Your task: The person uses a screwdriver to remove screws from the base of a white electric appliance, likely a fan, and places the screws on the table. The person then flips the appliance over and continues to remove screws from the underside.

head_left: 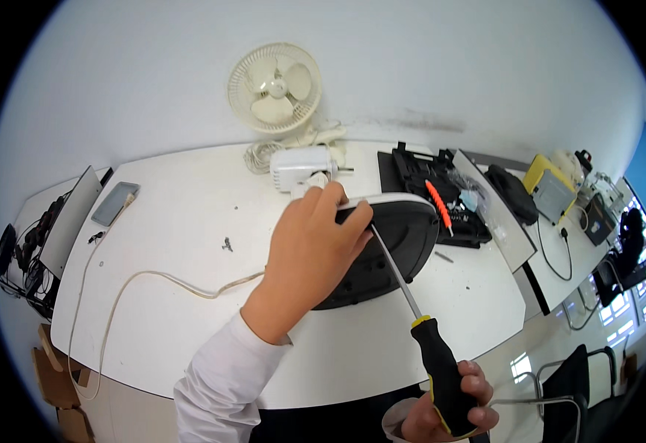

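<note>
A small fan's base [411,251] lies tipped on the table, its black underside toward me and its pale rim along the far edge. My left hand [315,244] is closed on the base's left part, fingers over the upper edge beside the screwdriver tip. In my right hand [459,402], at the lower right, is the black and yellow handle of a long screwdriver [441,362]. Its shaft slants up and left to the underside, where my left fingers partly hide the tip. Just behind the base is a white motor housing [298,167] with a thin shaft sticking out.
Against the wall stands a cream fan cage with blades [275,87]. An open black tool case [441,192] with an orange-handled tool [438,203] lies at the back right. A beige cord [168,275] crosses the left side. Small screws [227,244] and a grey tray [115,204] lie left.
</note>
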`<action>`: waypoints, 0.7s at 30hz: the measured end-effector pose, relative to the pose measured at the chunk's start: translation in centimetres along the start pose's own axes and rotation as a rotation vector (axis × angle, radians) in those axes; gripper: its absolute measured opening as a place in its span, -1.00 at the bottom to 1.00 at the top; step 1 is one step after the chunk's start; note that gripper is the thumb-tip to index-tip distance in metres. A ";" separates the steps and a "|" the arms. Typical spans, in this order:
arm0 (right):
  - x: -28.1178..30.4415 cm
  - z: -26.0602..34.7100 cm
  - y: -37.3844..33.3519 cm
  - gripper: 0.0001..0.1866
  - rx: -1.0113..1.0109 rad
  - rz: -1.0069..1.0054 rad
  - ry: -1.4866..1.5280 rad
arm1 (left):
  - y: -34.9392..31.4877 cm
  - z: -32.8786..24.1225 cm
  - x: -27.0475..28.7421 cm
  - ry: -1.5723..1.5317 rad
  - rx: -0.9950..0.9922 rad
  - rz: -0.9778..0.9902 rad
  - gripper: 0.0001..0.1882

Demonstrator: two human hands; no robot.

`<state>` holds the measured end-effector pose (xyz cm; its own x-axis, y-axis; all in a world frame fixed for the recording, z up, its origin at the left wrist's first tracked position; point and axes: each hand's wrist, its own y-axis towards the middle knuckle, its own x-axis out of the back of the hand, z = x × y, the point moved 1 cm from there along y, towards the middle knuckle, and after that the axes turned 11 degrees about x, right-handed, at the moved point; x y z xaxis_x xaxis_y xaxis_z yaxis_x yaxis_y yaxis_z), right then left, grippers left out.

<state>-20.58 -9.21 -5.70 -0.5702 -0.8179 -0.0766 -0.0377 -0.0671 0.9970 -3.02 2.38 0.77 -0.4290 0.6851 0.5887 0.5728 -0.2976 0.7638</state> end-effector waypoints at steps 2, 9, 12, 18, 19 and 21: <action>-0.7 0.3 0.5 -0.52 -0.103 -0.036 0.018 | -0.3 0.3 -0.3 0.002 -0.007 -0.034 -0.68; -0.5 0.6 0.0 -0.65 -0.135 -0.009 -0.072 | -0.5 0.9 -0.6 0.058 -0.066 -0.087 -0.74; -0.7 0.5 0.1 -0.51 -0.021 0.006 -0.152 | -0.6 1.0 -0.7 0.067 -0.084 -0.107 -0.74; -2.0 0.5 0.5 -0.62 -0.153 -0.131 -0.002 | -0.8 1.5 -0.7 0.098 -0.090 -0.106 -0.73; -1.5 0.5 0.3 -0.65 -0.153 -0.109 -0.026 | -0.8 1.4 -0.6 0.093 -0.088 -0.109 -0.72; -1.0 0.6 -0.1 -0.67 -0.156 -0.060 -0.066 | -0.9 1.4 -0.4 0.095 -0.086 -0.112 -0.72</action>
<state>-20.53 -8.06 -5.72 -0.6238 -0.7706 -0.1305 0.0515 -0.2072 0.9769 -2.37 3.28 -0.50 -0.5534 0.6521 0.5183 0.4577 -0.2818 0.8433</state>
